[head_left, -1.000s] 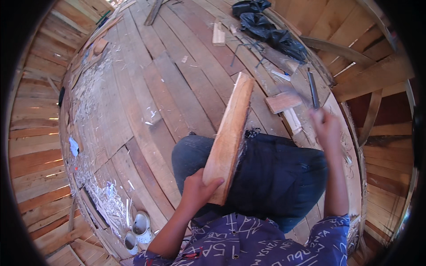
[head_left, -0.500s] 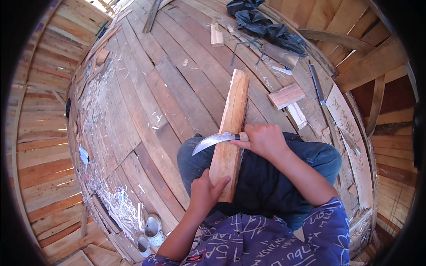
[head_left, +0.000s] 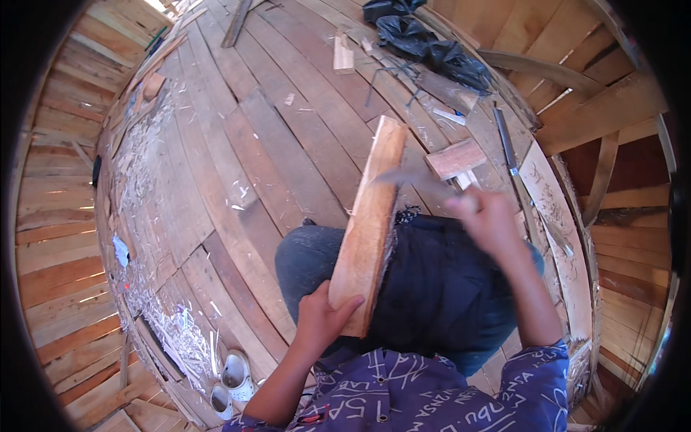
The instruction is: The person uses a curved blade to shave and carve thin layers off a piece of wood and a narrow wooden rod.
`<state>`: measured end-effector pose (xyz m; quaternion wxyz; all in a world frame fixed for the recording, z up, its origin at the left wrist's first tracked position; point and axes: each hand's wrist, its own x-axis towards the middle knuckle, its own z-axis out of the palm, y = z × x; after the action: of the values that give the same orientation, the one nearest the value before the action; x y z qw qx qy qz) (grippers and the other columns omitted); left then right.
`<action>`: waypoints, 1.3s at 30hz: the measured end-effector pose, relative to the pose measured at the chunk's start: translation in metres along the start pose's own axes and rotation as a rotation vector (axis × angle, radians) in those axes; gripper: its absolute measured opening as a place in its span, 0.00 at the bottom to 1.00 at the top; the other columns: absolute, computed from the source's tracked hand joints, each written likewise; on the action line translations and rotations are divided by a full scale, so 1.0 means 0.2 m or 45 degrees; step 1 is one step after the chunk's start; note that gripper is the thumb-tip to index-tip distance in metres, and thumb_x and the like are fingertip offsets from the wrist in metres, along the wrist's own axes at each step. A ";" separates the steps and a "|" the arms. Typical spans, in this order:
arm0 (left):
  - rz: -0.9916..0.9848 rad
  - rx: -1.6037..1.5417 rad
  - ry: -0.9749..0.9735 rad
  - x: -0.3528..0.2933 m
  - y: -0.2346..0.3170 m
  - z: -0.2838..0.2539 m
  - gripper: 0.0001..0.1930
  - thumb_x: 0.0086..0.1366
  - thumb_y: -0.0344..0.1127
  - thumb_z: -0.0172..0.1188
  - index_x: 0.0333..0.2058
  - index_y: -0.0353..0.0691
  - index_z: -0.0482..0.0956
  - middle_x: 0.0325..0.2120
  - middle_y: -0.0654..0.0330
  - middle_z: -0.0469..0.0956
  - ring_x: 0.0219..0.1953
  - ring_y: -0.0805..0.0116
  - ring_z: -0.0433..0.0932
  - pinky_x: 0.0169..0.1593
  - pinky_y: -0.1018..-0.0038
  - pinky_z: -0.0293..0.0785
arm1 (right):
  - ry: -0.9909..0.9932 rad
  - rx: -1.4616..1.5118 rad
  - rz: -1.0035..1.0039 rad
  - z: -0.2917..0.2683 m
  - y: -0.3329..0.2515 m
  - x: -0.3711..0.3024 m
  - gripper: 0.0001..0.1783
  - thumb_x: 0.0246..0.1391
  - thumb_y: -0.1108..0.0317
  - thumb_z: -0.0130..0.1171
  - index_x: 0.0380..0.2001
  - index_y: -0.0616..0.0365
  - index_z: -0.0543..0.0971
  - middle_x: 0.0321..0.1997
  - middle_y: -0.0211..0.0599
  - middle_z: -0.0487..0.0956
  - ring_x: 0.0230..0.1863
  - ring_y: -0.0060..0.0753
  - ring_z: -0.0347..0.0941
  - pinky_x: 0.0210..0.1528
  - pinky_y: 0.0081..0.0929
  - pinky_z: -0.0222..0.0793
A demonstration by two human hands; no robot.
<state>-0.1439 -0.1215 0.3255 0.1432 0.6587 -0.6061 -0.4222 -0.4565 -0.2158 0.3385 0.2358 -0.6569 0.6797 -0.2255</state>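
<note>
A long split piece of wood slants up and away from my lap, its near end in my left hand. The thumb lies across the top face and the fingers wrap the left edge. My right hand, smeared by motion, is closed round the handle of a knife. The knife's curved blade is blurred and points left, its tip over the upper part of the wood; whether it touches I cannot tell. A dark cloth covers my lap beneath the wood.
White shavings lie heaped at left, near pale clogs. To the right are a wood block, a dark long-handled tool and a pale board. Black plastic bags lie at the far right, by the plank wall.
My right hand has lifted the knife off the middle of the wood and moved up and right. The wood has shifted slightly in my left hand's hold.
</note>
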 end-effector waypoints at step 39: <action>0.019 0.195 -0.099 -0.02 0.05 -0.01 0.26 0.60 0.52 0.67 0.32 0.32 0.70 0.17 0.41 0.76 0.26 0.39 0.80 0.29 0.54 0.75 | 0.259 -0.881 0.316 -0.14 0.39 0.27 0.36 0.51 0.31 0.57 0.23 0.59 0.81 0.19 0.47 0.79 0.24 0.50 0.79 0.29 0.43 0.75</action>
<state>-0.1484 -0.1208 0.3347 0.0718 0.6464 -0.6466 -0.3986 -0.5363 -0.2679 0.3113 -0.0433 -0.5845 0.8101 -0.0164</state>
